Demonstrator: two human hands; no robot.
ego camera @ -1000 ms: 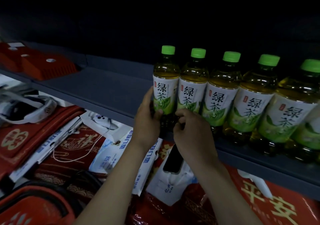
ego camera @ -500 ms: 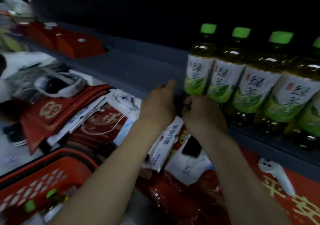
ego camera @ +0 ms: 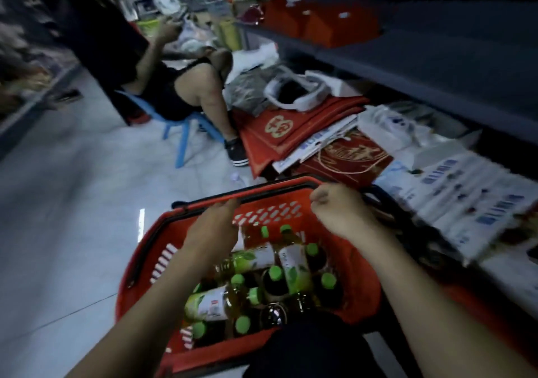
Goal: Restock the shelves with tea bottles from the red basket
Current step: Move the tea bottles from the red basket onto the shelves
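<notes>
Low in the middle of the frame, a red basket point(ego camera: 142, 255) sits on the pale floor point(ego camera: 72, 203), its black handle point(ego camera: 262, 191) folded along the far rim. Tea bottles point(ego camera: 294, 264) with green caps fill it, some standing and some lying on their sides with white-and-green labels up. Both hands hover over the basket and hold nothing. The left hand point(ego camera: 212, 229), centre left, reaches forward with its grip spread, fingers straight and their tips at the far rim near the handle; whether they touch it is unclear. The right hand point(ego camera: 343, 214), centre right, is above the basket's far right corner with its grip pressed together, fingers curled under in a loose fist. On the right, a grey shelf point(ego camera: 436, 66) runs toward the upper middle, with red boxes point(ego camera: 314, 22) at its far end. Below it lie red bags point(ego camera: 279, 133) and white packets point(ego camera: 465, 191), just beyond the basket. At upper left, a person point(ego camera: 180, 86) in dark clothes sits on a blue stool point(ego camera: 180, 136).
</notes>
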